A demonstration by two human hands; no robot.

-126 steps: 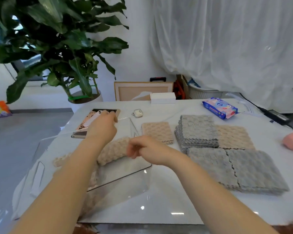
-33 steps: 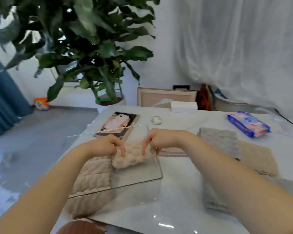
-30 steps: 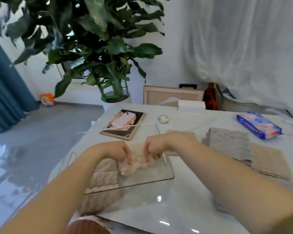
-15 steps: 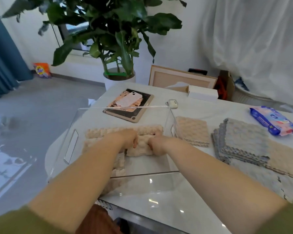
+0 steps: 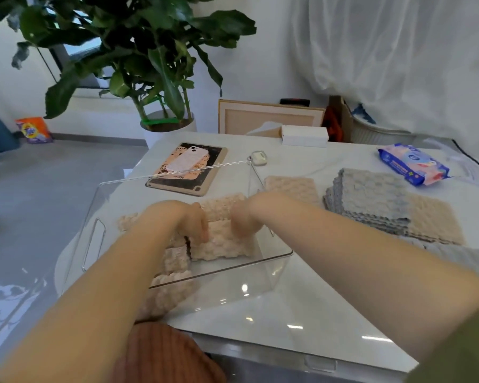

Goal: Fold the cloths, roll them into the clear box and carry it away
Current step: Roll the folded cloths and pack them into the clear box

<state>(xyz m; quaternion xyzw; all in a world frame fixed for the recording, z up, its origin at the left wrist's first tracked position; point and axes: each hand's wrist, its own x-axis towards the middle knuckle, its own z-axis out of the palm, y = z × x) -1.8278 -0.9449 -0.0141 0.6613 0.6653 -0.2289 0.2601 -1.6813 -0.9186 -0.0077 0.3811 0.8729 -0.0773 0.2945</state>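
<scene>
Inside the clear box (image 5: 177, 173) at the table's (image 5: 329, 297) left edge, the left hand (image 5: 187, 218) and right hand (image 5: 245, 217) grip a beige roll (image 5: 221, 243) with curled fingers, seating it beside other rolled cloths (image 5: 173, 262). Roughly midway, I judge: a grey stack (image 5: 371, 197) and flat beige cloths (image 5: 291, 186) wait outside, and the box remains uncarried.

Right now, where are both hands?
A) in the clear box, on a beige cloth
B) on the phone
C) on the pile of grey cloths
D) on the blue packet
A: the left hand and the right hand both reach down into the clear box and rest on the two ends of a beige cloth lying in it.
</scene>
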